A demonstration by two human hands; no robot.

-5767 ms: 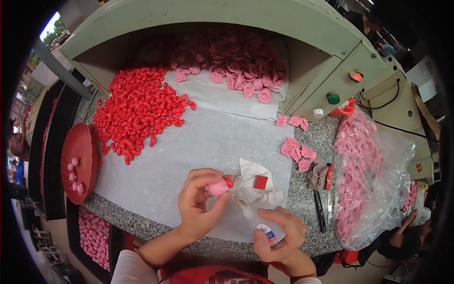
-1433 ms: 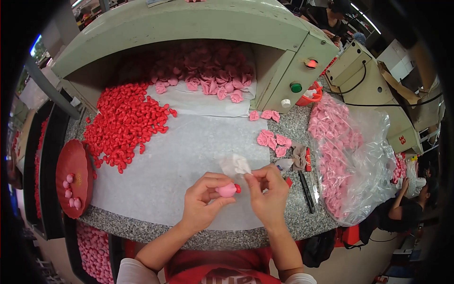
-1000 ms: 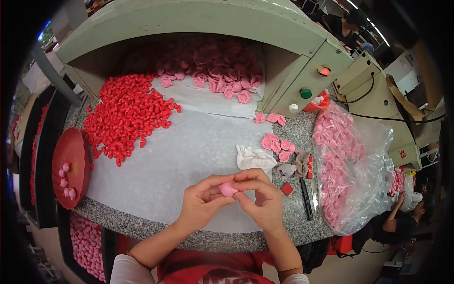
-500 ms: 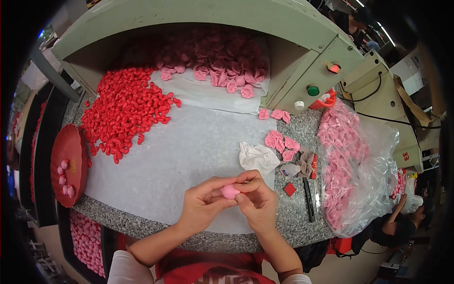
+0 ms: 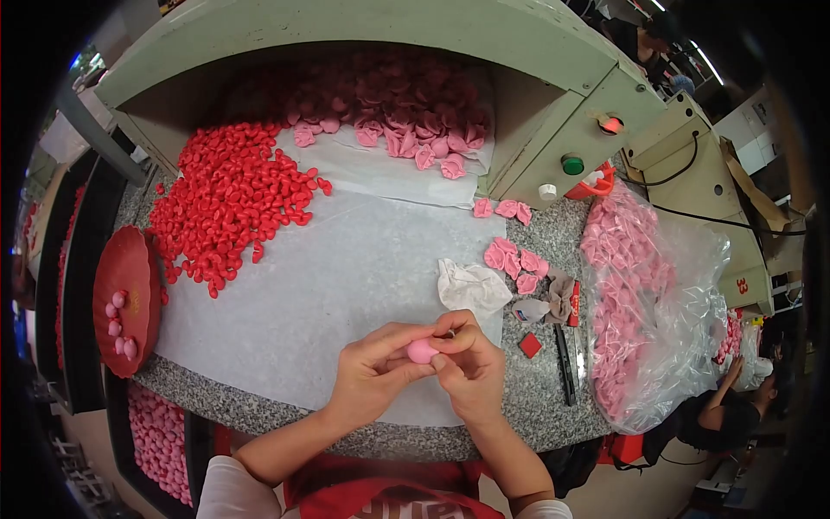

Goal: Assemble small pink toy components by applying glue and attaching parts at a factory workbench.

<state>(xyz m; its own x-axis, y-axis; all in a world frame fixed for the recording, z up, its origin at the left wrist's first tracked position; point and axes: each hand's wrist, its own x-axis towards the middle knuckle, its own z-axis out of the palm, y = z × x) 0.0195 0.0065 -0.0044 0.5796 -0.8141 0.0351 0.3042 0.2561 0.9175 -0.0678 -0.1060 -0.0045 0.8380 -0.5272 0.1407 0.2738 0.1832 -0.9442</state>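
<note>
My left hand (image 5: pixel 367 370) and my right hand (image 5: pixel 471 368) meet over the paper-covered front of the table. Between their fingertips is a small, smooth, rounded pink piece (image 5: pixel 421 350). Fingers and thumbs pinch it from both sides and hide its ends. Just beyond my right hand lies a crumpled white cloth (image 5: pixel 471 287). Several folded, flower-like pink pieces (image 5: pixel 515 259) rest on the granite to its right. A heap of small glossy red pieces (image 5: pixel 238 199) spreads over the left of the white paper (image 5: pixel 311 303).
A pale green cabinet (image 5: pixel 553 130) arches over a pink heap (image 5: pixel 406 108). At left stands a red dish (image 5: pixel 134 350) with round pink pieces; below it is a black bin (image 5: pixel 156 441). Right are a black pen-like tool (image 5: pixel 564 365), a red square (image 5: pixel 530 346) and a plastic bag (image 5: pixel 635 303) of pink pieces.
Hardly anything differs. My fingers have shifted very slightly around the pink piece, which stays pinched in both hands.
</note>
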